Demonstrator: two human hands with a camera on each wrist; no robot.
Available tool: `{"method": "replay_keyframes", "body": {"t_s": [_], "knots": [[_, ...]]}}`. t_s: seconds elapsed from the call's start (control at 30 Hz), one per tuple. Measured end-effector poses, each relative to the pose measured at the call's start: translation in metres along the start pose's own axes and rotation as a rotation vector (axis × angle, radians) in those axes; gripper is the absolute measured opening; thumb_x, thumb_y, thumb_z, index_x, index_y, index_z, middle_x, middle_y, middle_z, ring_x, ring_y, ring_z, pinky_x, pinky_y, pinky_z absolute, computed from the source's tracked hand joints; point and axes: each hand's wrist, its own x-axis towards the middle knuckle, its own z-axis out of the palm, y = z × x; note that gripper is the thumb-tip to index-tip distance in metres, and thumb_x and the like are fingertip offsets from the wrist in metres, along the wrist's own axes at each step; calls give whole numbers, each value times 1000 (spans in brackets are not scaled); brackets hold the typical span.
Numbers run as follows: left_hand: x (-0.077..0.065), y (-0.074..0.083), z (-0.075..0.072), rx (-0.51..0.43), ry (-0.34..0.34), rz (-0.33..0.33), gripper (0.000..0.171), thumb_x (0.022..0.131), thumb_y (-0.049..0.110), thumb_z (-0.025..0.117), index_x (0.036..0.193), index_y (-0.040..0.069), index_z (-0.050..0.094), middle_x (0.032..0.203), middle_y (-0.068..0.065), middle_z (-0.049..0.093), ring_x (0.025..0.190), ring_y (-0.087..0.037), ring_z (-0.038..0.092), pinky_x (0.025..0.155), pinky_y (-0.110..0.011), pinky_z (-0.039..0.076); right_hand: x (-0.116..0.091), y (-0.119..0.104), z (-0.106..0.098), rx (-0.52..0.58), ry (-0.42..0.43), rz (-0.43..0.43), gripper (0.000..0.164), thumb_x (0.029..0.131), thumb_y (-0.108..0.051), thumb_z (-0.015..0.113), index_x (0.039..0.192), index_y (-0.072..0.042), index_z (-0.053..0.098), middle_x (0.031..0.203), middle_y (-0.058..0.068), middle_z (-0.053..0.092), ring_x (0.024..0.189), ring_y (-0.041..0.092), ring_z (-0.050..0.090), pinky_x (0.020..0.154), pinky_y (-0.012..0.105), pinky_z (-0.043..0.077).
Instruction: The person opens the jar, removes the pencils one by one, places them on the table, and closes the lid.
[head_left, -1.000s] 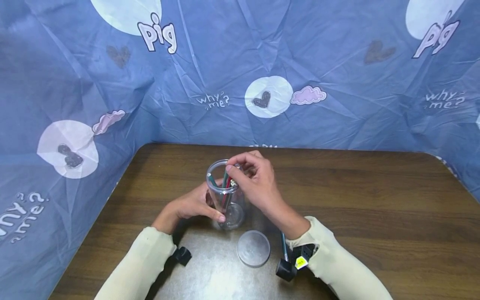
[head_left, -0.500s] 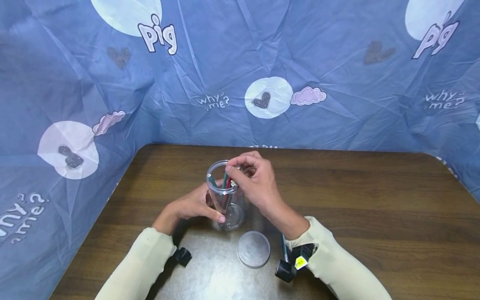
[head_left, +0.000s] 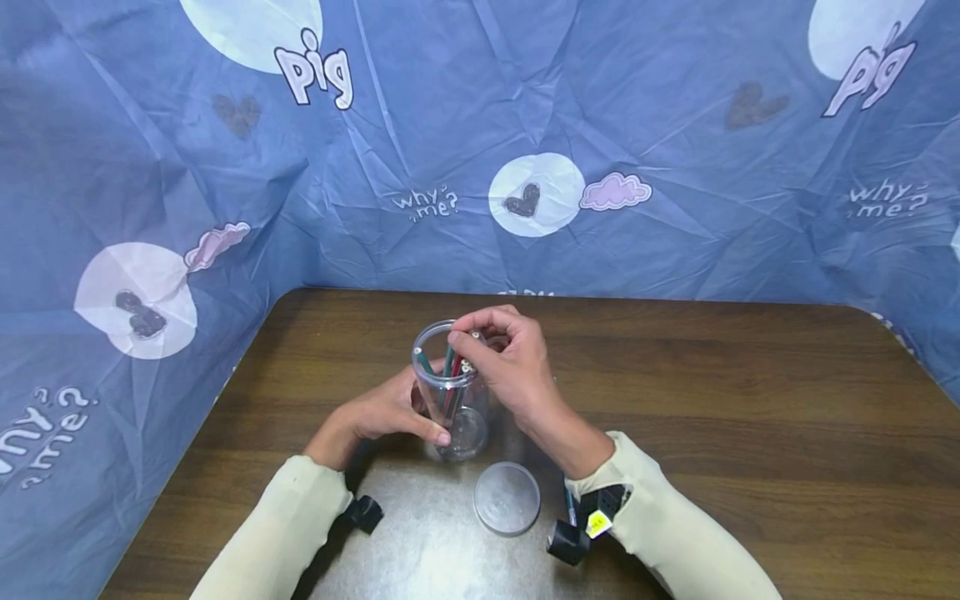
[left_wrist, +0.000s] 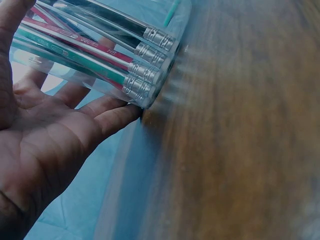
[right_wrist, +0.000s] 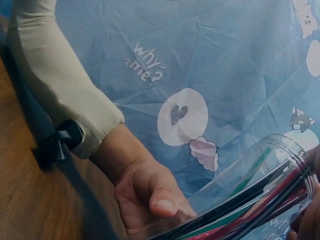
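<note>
Clear plastic jar (head_left: 469, 402) looks light, stiff, kinda slick, so cup its wall; left hand (head_left: 392, 408) grips it, right hand (head_left: 514, 360), can't tell.

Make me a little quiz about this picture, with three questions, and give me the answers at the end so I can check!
1. True or false: the clear jar is empty.
2. Pick one. Where is the round lid?
A) On top of the jar
B) In the left hand
C) On the table
3. Short answer: which hand is up at the jar's rim?

Key
1. False; it has pencils in it.
2. C
3. The right hand; the left hand holds the jar's side.
</note>
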Motion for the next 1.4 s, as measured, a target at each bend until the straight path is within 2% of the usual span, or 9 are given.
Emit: {"method": "replay_keyframes", "body": {"t_s": [0.2,0.4,0.8,1.07,1.27,1.4], "knots": [[0,0,0,1,2,-12,85,73,5,87,145,1,41,135,-37,50,122,-53,48,101,-46,47,-1,1,0,16,8,-6,13,81,-2,72,94,1,73,92,3,64,77,14,56,68,23,46],[1,0,1,7,4,-12,83,73,5,87,143,-1,42,134,-37,51,119,-53,50,99,-45,49,-1,2,-1,-14,7,-18,18,81,-5,73,98,-2,76,98,5,65,80,15,57,68,22,48],[0,3,2,-3,25,-19,86,72,8,88,142,0,41,132,-39,49,119,-52,50,99,-44,49,-2,-2,-4,-246,-9,-107,17,82,-16,75,98,-11,80,104,3,64,83,15,59,70,34,56],[0,3,2,-1,31,-25,86,72,8,88,143,0,41,133,-39,47,121,-52,48,100,-44,48,-1,-3,-5,-305,-25,-117,13,83,-18,75,91,-10,79,103,3,62,77,16,62,72,41,57],[1,1,1,-5,30,-13,87,72,8,88,143,-2,40,134,-35,50,122,-51,48,102,-45,47,1,-2,-5,-338,-44,-132,10,84,-20,73,88,-12,77,102,2,60,77,14,60,69,33,56],[1,1,1,-1,32,-9,87,71,6,87,144,0,40,134,-30,53,123,-50,48,103,-45,46,1,-1,-4,-301,-49,-134,10,83,-19,73,87,-10,77,101,3,60,77,15,60,68,31,55]]}}
